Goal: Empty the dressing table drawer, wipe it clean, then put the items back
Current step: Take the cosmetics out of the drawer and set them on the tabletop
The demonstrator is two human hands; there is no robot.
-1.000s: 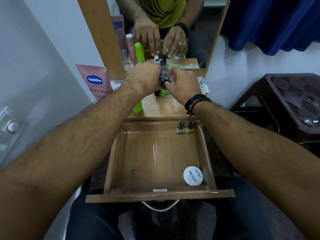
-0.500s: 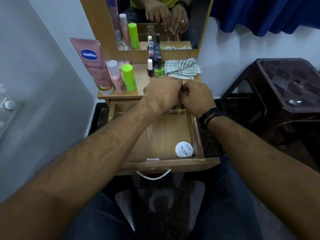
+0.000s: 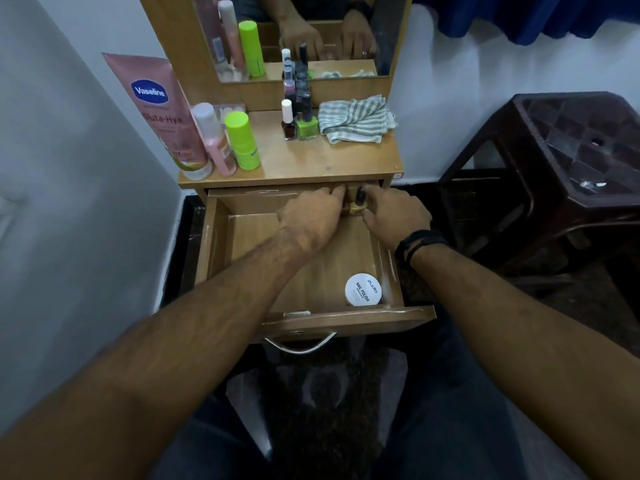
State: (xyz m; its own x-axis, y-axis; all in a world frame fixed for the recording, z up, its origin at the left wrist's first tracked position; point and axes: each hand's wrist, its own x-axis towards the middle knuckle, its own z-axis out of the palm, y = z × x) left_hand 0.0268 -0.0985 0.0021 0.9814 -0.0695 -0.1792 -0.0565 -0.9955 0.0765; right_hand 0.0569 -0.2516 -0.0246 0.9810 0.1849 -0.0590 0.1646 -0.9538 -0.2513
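Note:
The wooden drawer (image 3: 346, 320) of the dressing table is pulled out over my lap. At its back right corner, a gold nail polish bottle (image 3: 358, 202) with a dark cap stands between my hands. My right hand (image 3: 394, 216) curls its fingers and thumb round this bottle. Just to its left, my left hand (image 3: 311, 216) pinches a second small bottle that its fingers mostly hide. A white round nail polish jar (image 3: 363, 289) lies in the drawer's front right corner. A striped cloth (image 3: 356, 119) sits crumpled on the tabletop at the right.
Several nail polish bottles (image 3: 299, 123) stand at the tabletop's back, below the mirror (image 3: 304, 29). A pink Vaseline tube (image 3: 159, 109), a pink bottle (image 3: 214, 140) and a green bottle (image 3: 242, 140) stand at the left. To the right is a dark plastic stool (image 3: 571, 161), and a wall lies close on the left.
Both hands came down from the nail polish bottles on the tabletop into the back right corner of the drawer. The view tilted down and drew back.

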